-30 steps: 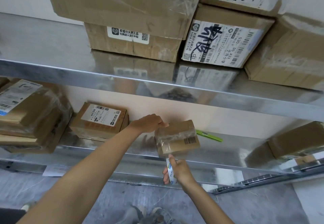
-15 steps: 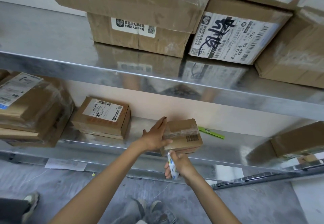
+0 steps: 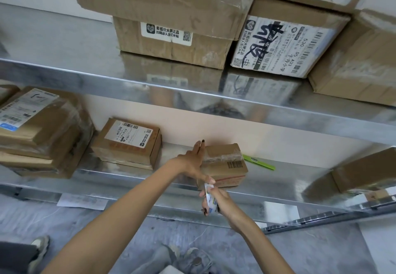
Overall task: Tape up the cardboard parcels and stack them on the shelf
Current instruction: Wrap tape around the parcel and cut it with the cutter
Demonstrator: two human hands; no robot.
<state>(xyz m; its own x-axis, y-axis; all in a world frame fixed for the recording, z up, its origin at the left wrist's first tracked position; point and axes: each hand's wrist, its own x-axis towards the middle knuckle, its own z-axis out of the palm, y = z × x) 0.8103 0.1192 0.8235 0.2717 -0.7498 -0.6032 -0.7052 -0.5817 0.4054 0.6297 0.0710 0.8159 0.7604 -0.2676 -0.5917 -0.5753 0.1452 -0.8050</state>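
A small taped cardboard parcel (image 3: 227, 165) with a barcode sits on the lower metal shelf (image 3: 289, 179), near its front edge. My left hand (image 3: 194, 162) lies flat against the parcel's left side, fingers straight, thumb at its front corner. Just below the shelf edge, my right hand (image 3: 214, 199) grips a small white and blue object (image 3: 209, 198); what it is I cannot tell.
A labelled parcel (image 3: 128, 143) and a stack of flat parcels (image 3: 36, 130) lie to the left on the same shelf. A green strip (image 3: 259, 162) lies behind the small parcel, another box (image 3: 364, 170) at far right. Large boxes (image 3: 175, 38) fill the upper shelf (image 3: 64, 76).
The small parcel went from held above the shelf to resting on it. My left hand shifted from its top to flat against its left side. My right hand stayed below the edge.
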